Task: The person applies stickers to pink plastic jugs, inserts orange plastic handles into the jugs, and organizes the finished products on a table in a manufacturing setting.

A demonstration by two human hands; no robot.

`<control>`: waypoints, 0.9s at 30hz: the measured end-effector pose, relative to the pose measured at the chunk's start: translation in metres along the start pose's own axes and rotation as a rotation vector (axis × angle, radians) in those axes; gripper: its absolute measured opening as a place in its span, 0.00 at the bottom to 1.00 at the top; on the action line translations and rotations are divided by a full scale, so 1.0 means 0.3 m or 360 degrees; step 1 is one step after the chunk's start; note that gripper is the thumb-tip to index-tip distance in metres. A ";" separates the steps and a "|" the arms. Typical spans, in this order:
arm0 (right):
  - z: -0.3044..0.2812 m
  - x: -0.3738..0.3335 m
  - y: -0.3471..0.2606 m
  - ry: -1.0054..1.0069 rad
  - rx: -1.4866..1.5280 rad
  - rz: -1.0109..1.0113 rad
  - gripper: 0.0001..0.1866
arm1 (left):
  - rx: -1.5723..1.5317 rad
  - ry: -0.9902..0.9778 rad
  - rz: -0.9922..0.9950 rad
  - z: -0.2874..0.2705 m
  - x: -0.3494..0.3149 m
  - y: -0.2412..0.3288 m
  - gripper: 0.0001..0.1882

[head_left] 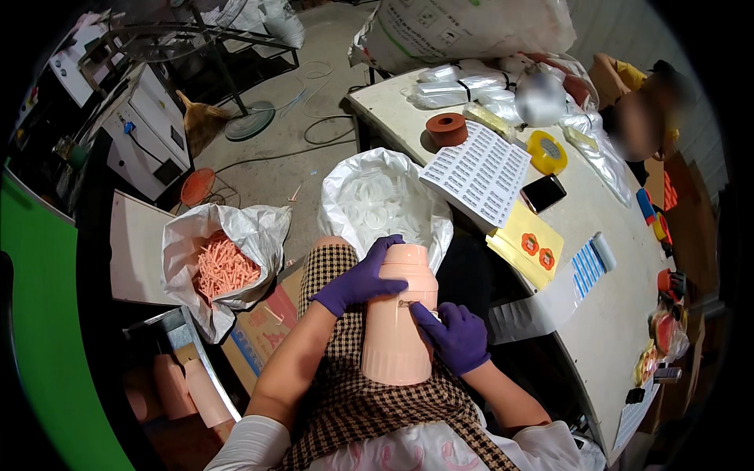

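Note:
A pale pink vacuum flask (399, 337) stands tilted on my lap, its narrower top pointing away from me. My left hand (363, 281), in a purple glove, is closed round the flask's upper part from the left, thumb across its front. A small dark label (406, 304) sits on the flask's body below the collar. Against that label presses one outstretched digit of my right hand (458, 337), also purple-gloved. The right hand's other fingers are curled by the flask's right side, and whatever they may hold is hidden.
A white sack of clear plastic rings (381, 206) stands ahead; a sack of pink sticks (228, 267) is at left. On the right-hand table (597, 330) lie label sheets (479, 169), a phone (543, 193) and yellow tape (547, 152). Pink flask bodies (206, 392) fill a lower-left box. Another person (628, 78) is beyond.

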State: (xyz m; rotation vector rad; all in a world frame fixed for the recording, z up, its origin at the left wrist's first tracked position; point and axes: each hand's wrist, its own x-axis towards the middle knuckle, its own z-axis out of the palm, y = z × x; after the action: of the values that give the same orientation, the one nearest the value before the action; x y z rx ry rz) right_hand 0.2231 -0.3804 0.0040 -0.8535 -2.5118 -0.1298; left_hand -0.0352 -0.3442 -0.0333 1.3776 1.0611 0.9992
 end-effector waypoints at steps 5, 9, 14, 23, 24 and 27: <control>-0.055 -0.038 -0.016 -0.0547 -0.0406 0.0246 0.29 | 0.0390 -0.0034 -0.0042 -0.005 -0.025 0.023 0.56; -0.189 -0.167 0.265 -0.0413 -0.0625 0.0763 0.33 | 0.0068 0.0123 0.0087 -0.051 -0.070 0.067 0.42; -0.285 -0.296 0.467 -0.0118 -0.0350 0.0850 0.53 | -0.0816 0.0583 0.0129 -0.061 -0.018 0.204 0.15; -0.147 -0.168 0.346 0.0263 0.2619 0.1471 0.39 | -0.0041 0.0645 0.0281 0.197 0.157 0.088 0.23; -0.174 -0.133 0.401 0.0490 0.2711 0.1353 0.36 | -0.0271 0.0661 0.0171 0.147 0.102 0.074 0.21; -0.310 -0.013 0.589 0.1115 0.3098 0.0866 0.30 | -0.1208 0.0643 0.0096 0.055 -0.030 0.016 0.22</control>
State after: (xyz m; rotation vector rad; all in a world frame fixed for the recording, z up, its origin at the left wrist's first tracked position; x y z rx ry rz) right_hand 0.3693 -0.2632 0.0729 -0.3403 -0.7765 1.5380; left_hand -0.0212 -0.3570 -0.0296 0.5999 0.7855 1.5628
